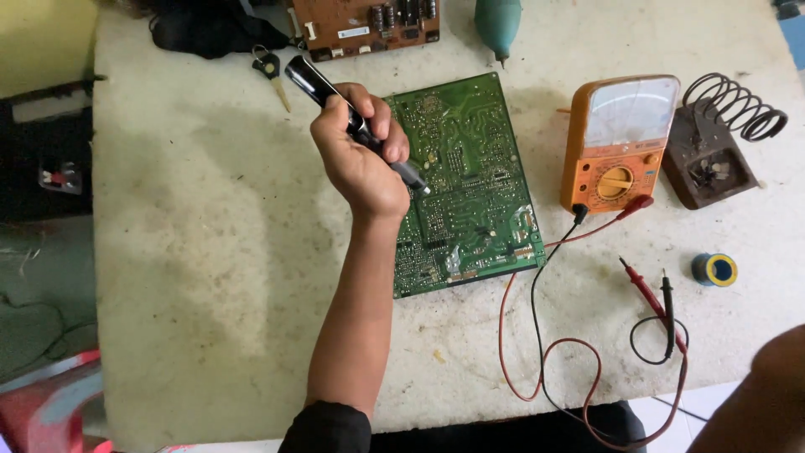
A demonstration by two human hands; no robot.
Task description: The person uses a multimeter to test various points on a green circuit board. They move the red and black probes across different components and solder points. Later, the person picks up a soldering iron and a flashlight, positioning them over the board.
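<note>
Firmly, left hand grips a glossy black cylindrical tool over the flat green circuit board.

This is a small electronics repair workshop — a stained, pale worktop serves as the bench. On it lie a green circuit board with its solder side up and a brown circuit board at the far edge, beside an orange analogue multimeter whose red and black test leads trail across the surface. A coiled-wire soldering iron stand and a small spool of solder sit to the right — bench tools of someone who mends circuit boards, in a plain, well-worn room rather than a clean lab.
</note>
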